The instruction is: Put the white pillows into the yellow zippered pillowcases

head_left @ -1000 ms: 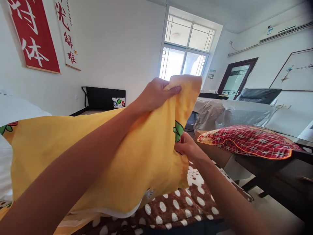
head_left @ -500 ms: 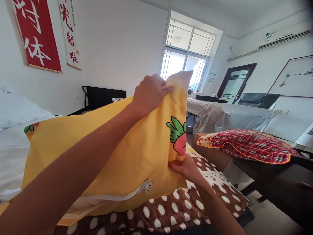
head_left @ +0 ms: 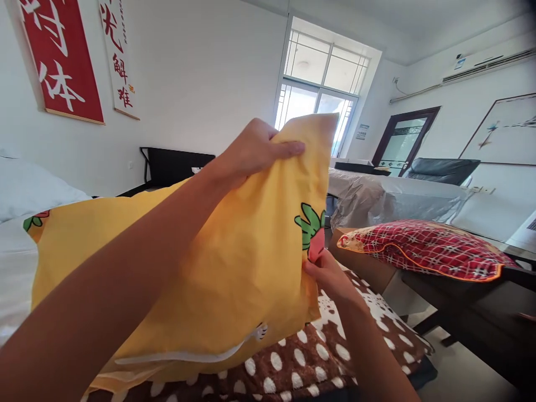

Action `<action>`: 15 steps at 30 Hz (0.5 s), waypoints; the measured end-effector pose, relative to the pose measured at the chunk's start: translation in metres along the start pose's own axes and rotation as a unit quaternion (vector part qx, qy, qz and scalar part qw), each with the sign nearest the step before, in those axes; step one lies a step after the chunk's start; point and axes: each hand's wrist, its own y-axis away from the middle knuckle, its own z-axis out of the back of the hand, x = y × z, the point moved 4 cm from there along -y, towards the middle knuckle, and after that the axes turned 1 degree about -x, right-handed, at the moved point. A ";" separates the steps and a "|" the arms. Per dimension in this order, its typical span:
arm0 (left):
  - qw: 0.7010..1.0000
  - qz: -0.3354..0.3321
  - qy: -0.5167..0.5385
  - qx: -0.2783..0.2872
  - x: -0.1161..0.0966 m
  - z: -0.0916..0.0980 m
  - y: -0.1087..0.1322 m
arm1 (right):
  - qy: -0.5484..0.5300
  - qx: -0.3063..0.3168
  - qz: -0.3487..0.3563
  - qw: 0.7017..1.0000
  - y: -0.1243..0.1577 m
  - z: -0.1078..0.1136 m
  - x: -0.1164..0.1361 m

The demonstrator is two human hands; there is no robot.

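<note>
A yellow pillowcase (head_left: 247, 245) with pink-and-green printed fruit spreads across the middle, its right end held upright. My left hand (head_left: 259, 146) grips the upper edge, thumb lying over the near face and the other fingers hidden behind the cloth. Lower down, my right hand (head_left: 333, 279) pinches the right side edge beside the printed fruit. A pale strip (head_left: 188, 355) runs along the lower side, where the cloth looks parted at the left. What is inside the case is hidden.
Beneath the pillowcase lies a brown blanket (head_left: 288, 363) with white dots. White bedding (head_left: 37, 187) is at the left. A red plaid cushion (head_left: 427, 248) rests on dark furniture at the right. Behind stands a plastic-covered table (head_left: 402, 192) near a black chair (head_left: 444, 170).
The pillowcase's right end has risen slightly and shifted right. My right hand has moved up its side edge, and my left thumb now lies flatter across the cloth.
</note>
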 end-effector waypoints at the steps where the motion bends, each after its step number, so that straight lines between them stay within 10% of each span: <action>1: 1.000 -0.002 0.012 0.004 -0.001 -0.006 -0.001 | 0.022 -0.066 0.040 0.997 0.000 -0.005 0.008; 5: 0.999 0.006 0.040 0.012 0.004 -0.014 -0.001 | 0.129 -0.261 0.156 0.944 0.002 -0.006 0.019; 11: 0.999 0.008 0.018 0.034 0.015 -0.013 0.004 | 0.082 -0.195 0.075 0.975 -0.019 0.013 0.031; 15: 0.994 -0.022 0.046 0.093 0.009 -0.031 0.007 | 0.095 -0.267 0.150 0.947 -0.029 -0.004 0.081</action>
